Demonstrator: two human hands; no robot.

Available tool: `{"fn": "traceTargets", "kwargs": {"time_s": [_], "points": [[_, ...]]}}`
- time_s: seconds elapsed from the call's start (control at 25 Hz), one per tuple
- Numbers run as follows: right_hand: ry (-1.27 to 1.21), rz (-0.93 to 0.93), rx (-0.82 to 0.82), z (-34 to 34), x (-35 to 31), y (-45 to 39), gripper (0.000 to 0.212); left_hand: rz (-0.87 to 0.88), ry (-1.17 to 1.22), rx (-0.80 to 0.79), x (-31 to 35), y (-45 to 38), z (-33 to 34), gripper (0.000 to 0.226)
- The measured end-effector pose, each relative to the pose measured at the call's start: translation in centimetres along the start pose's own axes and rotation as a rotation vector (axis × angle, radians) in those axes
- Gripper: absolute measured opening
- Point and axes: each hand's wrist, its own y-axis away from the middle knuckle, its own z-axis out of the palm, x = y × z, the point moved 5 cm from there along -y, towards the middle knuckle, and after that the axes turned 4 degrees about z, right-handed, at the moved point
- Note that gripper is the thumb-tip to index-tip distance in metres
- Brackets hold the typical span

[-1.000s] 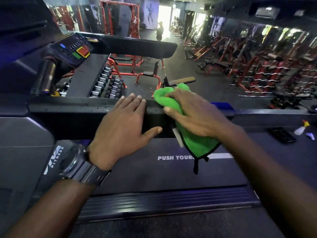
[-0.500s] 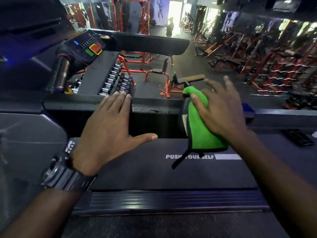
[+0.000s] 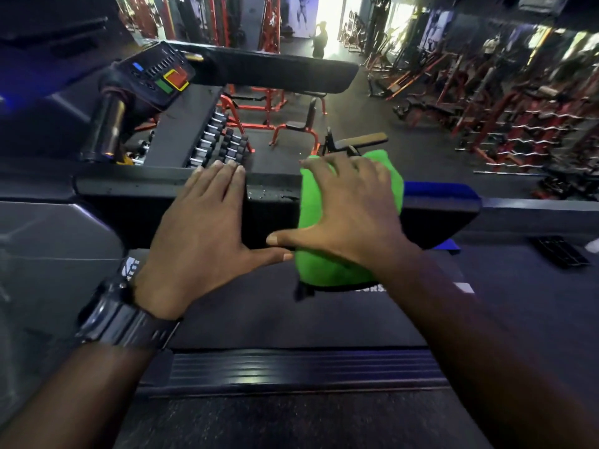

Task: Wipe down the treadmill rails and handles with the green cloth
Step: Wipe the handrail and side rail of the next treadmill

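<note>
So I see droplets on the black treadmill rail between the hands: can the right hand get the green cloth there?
Probably yes. The right hand presses the green cloth onto the black treadmill rail beside the droplets; nothing lies between, and the left hand rests beyond them.

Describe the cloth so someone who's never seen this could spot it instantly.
Find the black treadmill rail running across the middle. The green cloth is draped over it, under the spread right hand. Its bright green stands out against black surfaces.

Your right grip (image 3: 350,218) presses the cloth (image 3: 324,270) over the black rail (image 3: 269,192), fingers spread. Your left grip (image 3: 204,231) lies flat on the rail just beside it, thumbs close together.
</note>
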Motion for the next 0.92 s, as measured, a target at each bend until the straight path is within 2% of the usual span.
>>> {"fn": "traceTargets", "kwargs": {"time_s": [0.12, 0.2, 0.32, 0.44, 0.52, 0.6, 0.68, 0.8, 0.88, 0.92], "points": [[-0.007, -0.204, -0.145, -0.1, 1.6, 0.5, 0.111, 0.005, 0.002, -0.005, -0.4, 0.1, 0.0, 0.138], [-0.053, -0.178, -0.277, -1.0, 5.6, 0.9, 0.111, 0.009, 0.002, -0.003, -0.4, 0.3, -0.1, 0.137], [-0.188, -0.059, -0.228, -1.8, 4.2, -0.5, 0.099, 0.015, 0.020, -0.013, -0.2, 0.2, -0.1, 0.135], [-0.136, -0.141, -0.198, -0.7, -0.2, -0.1, 0.099, 0.030, 0.023, -0.013, -0.4, 0.1, -0.1, 0.135], [-0.148, -0.173, -0.238, -1.3, 1.6, 1.7, 0.102, 0.027, 0.017, -0.017, -0.6, 0.2, 0.1, 0.134], [-0.153, -0.042, -0.242, -2.4, 4.9, 1.7, 0.097, 0.022, 0.012, -0.013, -0.6, 0.3, 0.2, 0.134], [-0.095, 0.028, -0.153, -2.1, 3.3, 0.5, 0.086, 0.031, 0.011, -0.014, -0.2, 0.2, 0.1, 0.134], [-0.106, -0.156, -0.177, -0.2, -3.4, 1.0, 0.095, 0.043, 0.004, -0.007, -0.3, 0.1, 0.1, 0.134], [-0.184, -0.226, -0.195, -1.0, -1.8, 2.4, 0.098, 0.040, -0.006, -0.010, -0.6, 0.2, 0.2, 0.134], [-0.218, -0.169, -0.205, -1.5, 0.8, 2.6, 0.096, 0.038, -0.008, -0.014, -0.6, 0.3, 0.3, 0.134]]}}
